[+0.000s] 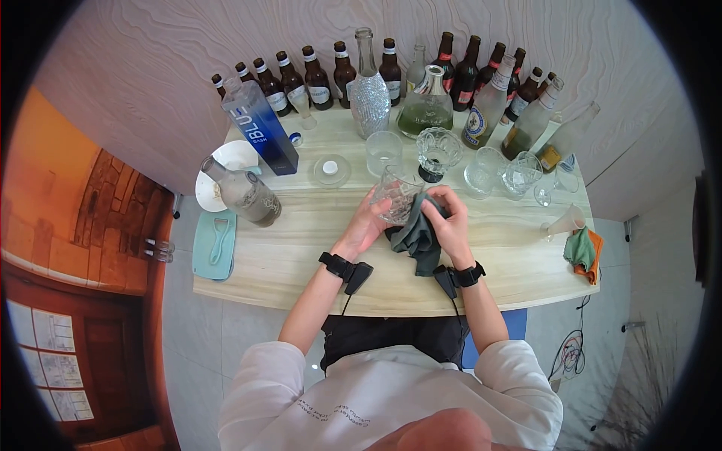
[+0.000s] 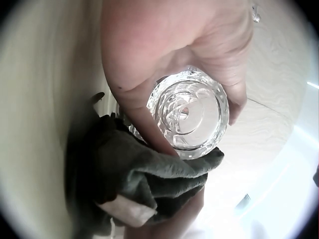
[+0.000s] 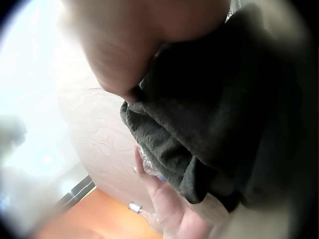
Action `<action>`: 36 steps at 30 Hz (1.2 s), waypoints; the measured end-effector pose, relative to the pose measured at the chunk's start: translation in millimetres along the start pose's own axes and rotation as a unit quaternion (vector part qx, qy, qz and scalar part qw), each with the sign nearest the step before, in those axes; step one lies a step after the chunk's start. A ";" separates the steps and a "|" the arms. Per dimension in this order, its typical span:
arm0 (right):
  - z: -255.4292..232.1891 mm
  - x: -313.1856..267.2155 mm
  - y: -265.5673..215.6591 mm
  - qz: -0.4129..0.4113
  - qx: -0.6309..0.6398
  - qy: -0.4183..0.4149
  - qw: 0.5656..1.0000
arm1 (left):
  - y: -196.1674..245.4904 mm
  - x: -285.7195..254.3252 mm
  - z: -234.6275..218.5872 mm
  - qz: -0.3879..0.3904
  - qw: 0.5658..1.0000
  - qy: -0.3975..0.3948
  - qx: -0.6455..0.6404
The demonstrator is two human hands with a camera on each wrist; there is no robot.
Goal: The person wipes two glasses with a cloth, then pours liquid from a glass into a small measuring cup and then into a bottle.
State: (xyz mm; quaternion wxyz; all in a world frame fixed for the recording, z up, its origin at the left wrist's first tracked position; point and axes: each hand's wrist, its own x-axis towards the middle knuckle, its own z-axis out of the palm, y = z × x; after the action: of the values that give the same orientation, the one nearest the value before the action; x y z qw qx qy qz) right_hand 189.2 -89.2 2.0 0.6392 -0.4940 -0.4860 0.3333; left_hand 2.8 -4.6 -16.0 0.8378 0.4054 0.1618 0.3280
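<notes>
My left hand (image 1: 364, 227) grips a clear cut-glass tumbler (image 1: 397, 194) above the middle of the table. In the left wrist view the round end of the tumbler (image 2: 192, 117) shows, with fingers curled about its side. A dark grey-green cloth (image 1: 418, 242) is bunched in my right hand (image 1: 452, 225), pinched between thumb and fingers against the tumbler's right side. Its lower end hangs down towards the table. The right wrist view is mostly filled by the folded cloth (image 3: 174, 134), which hides most of the tumbler there.
Brown beer bottles (image 1: 316, 79) line the table's back. A glittery bottle (image 1: 371, 105), a decanter (image 1: 425, 116) and several glasses (image 1: 481, 171) stand before them. A blue box (image 1: 263, 131), grey bottle (image 1: 252, 199) and peeler (image 1: 219, 240) are left; folded cloths (image 1: 580, 252) lie right.
</notes>
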 end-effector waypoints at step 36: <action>1.5 3.0 3.7 0.042 -0.009 -0.061 0.997 | -4.6 2.9 -3.4 0.021 0.997 0.038 -0.061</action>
State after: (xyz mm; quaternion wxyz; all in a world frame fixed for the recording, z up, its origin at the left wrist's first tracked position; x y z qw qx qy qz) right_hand 189.0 -85.0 -0.6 0.5892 -0.4988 -0.5059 0.3848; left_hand 5.0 -2.8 -21.7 0.8471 0.3438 0.1649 0.3700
